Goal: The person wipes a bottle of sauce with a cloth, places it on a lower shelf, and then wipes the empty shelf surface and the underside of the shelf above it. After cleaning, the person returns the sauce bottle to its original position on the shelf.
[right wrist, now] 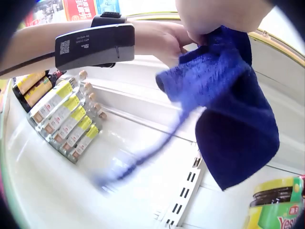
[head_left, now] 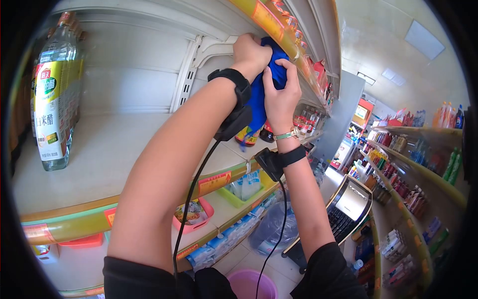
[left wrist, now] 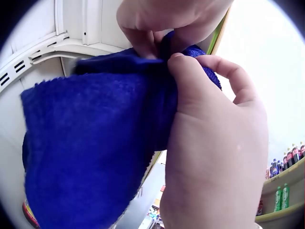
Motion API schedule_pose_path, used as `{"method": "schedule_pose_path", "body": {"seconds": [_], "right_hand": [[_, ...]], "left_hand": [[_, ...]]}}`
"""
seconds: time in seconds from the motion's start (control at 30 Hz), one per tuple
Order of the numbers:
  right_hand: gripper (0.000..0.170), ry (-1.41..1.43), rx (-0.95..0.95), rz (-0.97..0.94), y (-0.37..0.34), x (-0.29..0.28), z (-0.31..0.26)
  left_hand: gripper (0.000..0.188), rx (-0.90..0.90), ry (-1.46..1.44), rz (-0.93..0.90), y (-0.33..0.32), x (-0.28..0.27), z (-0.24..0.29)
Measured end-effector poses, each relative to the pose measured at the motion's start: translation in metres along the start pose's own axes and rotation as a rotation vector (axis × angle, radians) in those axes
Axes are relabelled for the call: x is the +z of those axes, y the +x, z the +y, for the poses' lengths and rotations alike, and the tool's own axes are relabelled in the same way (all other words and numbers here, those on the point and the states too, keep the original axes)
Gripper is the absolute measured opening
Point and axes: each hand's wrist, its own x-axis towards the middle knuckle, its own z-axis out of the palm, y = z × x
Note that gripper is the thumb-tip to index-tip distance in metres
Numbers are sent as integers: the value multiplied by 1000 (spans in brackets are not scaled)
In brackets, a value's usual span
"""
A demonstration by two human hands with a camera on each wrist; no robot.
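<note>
The left hand [head_left: 251, 52] grips the blue cloth [head_left: 258, 99] near its top, fingers bent into the folds. Just beside it, on the right, the right hand [head_left: 283, 94] pinches the same cloth between thumb and index finger. The cloth hangs from both hands over the shelf [head_left: 119, 134], below the front rail [head_left: 264, 22] of the upper shelf, its lower end in front of a jar [right wrist: 276, 202]. Vinegar bottles [head_left: 52, 104] stand upright at the shelf's left, well apart from the hands. 1 level down are a pink basket [head_left: 194, 215] and, farther right, a green tray [head_left: 241, 194]. A bucket [head_left: 254, 286] sits on the near floor.
</note>
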Motion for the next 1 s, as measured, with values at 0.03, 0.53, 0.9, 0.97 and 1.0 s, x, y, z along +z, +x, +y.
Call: {"method": "schedule_pose_path", "body": {"seconds": [0.03, 0.53, 0.9, 0.97, 1.0], "right_hand": [[25, -1, 0, 2, -1, 1, 3], [67, -743, -47, -236, 5, 32, 11], [59, -697, -40, -358, 13, 42, 17], [59, -710, -55, -408, 12, 42, 18], [59, -681, -54, -436, 12, 41, 17]], "left_hand": [[22, 63, -135, 6, 2, 4, -6], [46, 646, -51, -336, 3, -2, -41], [46, 399, -200, -379, 3, -2, -48], [45, 415, -187, -333, -1, -1, -50], [45, 430, -164, -294, -3, -2, -54]]}}
